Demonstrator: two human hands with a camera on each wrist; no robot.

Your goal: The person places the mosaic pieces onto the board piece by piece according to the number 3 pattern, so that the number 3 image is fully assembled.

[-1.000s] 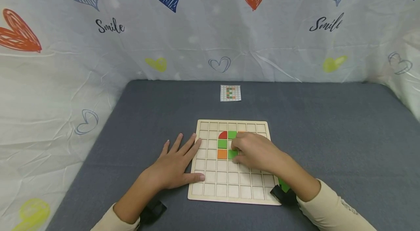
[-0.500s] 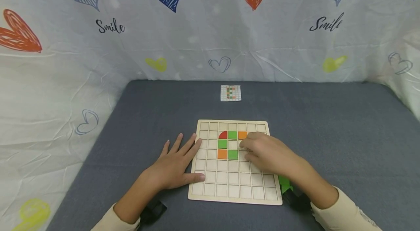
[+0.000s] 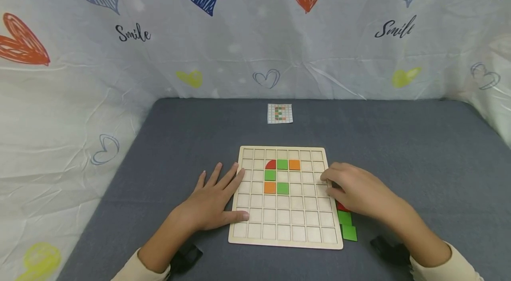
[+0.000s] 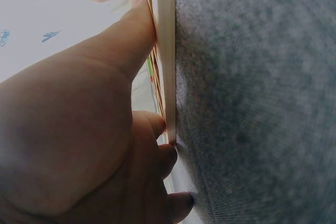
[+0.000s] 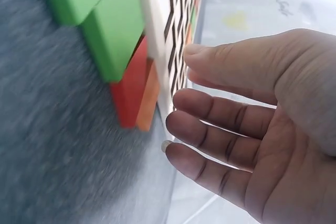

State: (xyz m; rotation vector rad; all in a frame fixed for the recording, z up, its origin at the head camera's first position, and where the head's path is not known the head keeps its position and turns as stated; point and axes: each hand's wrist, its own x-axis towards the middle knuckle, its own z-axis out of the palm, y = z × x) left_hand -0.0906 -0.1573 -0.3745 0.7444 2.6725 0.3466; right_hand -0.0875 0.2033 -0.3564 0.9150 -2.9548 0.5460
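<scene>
A wooden grid board [image 3: 271, 230] lies on the table, with a red quarter-round tile [image 3: 271, 165], green and orange square tiles in its cells. My left hand [image 3: 211, 204] is spread at the board's left edge, fingertips and thumb resting on the frame. Over the right edge hovers my right hand [image 3: 357, 188], its fingers loosely bent and holding nothing in the right wrist view. Below it, beside the board, lie a green tile [image 3: 349, 233], a red tile [image 5: 128, 93] and an orange tile [image 5: 148, 95], partly overlapping one another.
A small printed card [image 3: 280, 113] with a coloured grid pattern lies farther back on the grey-blue tablecloth [image 3: 199, 139]. Behind the table hangs a white curtain [image 3: 239, 28] with hearts on it. A black wrist strap [image 3: 389, 250] shows under the right forearm.
My right hand has moved right, from over the board's middle to its right edge, uncovering the orange tile in the upper row and the loose tiles beside the board. The left hand stays put.
</scene>
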